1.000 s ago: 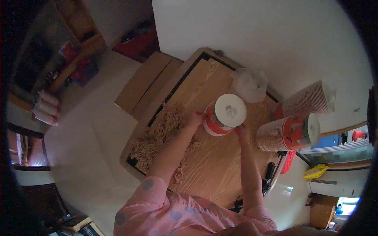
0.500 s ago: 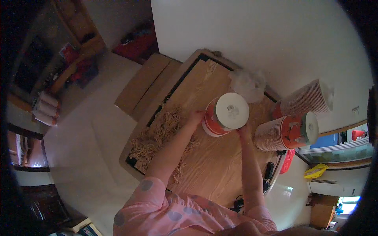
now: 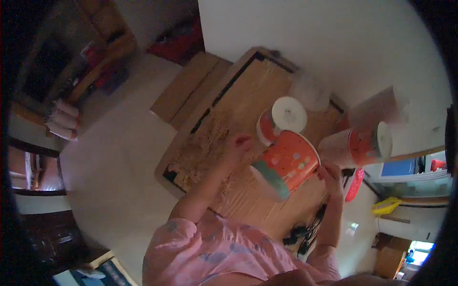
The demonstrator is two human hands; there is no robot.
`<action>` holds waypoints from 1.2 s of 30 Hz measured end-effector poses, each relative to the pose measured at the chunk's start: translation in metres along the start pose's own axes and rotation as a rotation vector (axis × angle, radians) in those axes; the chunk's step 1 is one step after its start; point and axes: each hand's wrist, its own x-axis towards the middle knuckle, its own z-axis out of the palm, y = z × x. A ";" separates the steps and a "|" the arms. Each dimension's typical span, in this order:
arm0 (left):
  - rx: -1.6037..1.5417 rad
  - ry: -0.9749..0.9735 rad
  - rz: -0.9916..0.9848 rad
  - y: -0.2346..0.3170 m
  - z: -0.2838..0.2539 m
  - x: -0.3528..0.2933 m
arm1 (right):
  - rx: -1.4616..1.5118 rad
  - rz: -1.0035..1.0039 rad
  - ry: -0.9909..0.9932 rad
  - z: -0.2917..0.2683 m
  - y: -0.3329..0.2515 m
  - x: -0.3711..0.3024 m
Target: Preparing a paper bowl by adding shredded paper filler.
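An orange paper bucket (image 3: pixel 291 159) with a green band and light printed shapes is tilted above the table, its rim toward the upper right. My right hand (image 3: pixel 331 178) grips that rim. To the left of it, my left hand (image 3: pixel 238 145) is off the bucket, empty, its loosely bent fingers apart and slightly blurred. Just beyond, another bucket (image 3: pixel 289 115) rests with its white base facing up. Beside my left forearm spreads a pile of beige shredded paper filler (image 3: pixel 205 145).
Nested bucket stacks (image 3: pixel 369 145) lie along the table's right side, with another stack (image 3: pixel 377 109) behind. A clear plastic bag (image 3: pixel 310 90) sits near the wall. Black cables (image 3: pixel 305 233) lie at the near right edge. A cardboard box (image 3: pixel 191 88) stands past the table's left edge.
Both hands were around the upturned bucket. Now the orange bucket is apart from it, nearer me and tilted, held by my right hand. My left hand has let go. The view has shifted slightly.
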 end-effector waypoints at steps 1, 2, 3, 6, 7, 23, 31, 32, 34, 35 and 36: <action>-0.099 0.094 -0.057 -0.013 -0.011 -0.017 | -0.216 -0.080 -0.020 0.003 -0.004 -0.015; -0.085 0.096 -0.080 -0.023 -0.024 -0.034 | -0.430 -0.166 -0.055 0.007 -0.008 -0.025; 0.013 0.130 -0.098 -0.032 -0.039 -0.053 | -0.441 -0.138 -0.035 0.022 -0.011 -0.038; 0.265 0.162 -0.101 -0.097 -0.082 -0.107 | -0.501 -0.282 -0.098 0.059 0.019 -0.063; 0.413 0.149 -0.075 -0.115 -0.090 -0.121 | -0.603 -0.431 -0.141 0.070 0.028 -0.067; 0.822 0.191 0.159 -0.160 -0.077 -0.190 | -0.806 -0.650 -0.078 0.140 0.050 -0.114; 0.210 0.225 0.235 -0.091 -0.073 -0.214 | -0.600 -0.446 -0.354 0.199 0.060 -0.124; 0.213 0.219 0.240 -0.070 -0.071 -0.214 | -0.505 -0.466 -0.312 0.209 0.052 -0.123; 0.134 0.219 0.148 -0.033 -0.069 -0.211 | -0.406 -0.490 -0.272 0.226 0.049 -0.118; 0.136 0.217 0.152 -0.016 -0.067 -0.207 | -0.304 -0.419 -0.200 0.232 0.055 -0.113; 0.090 0.209 0.182 -0.001 -0.065 -0.201 | -0.203 -0.347 -0.126 0.237 0.060 -0.108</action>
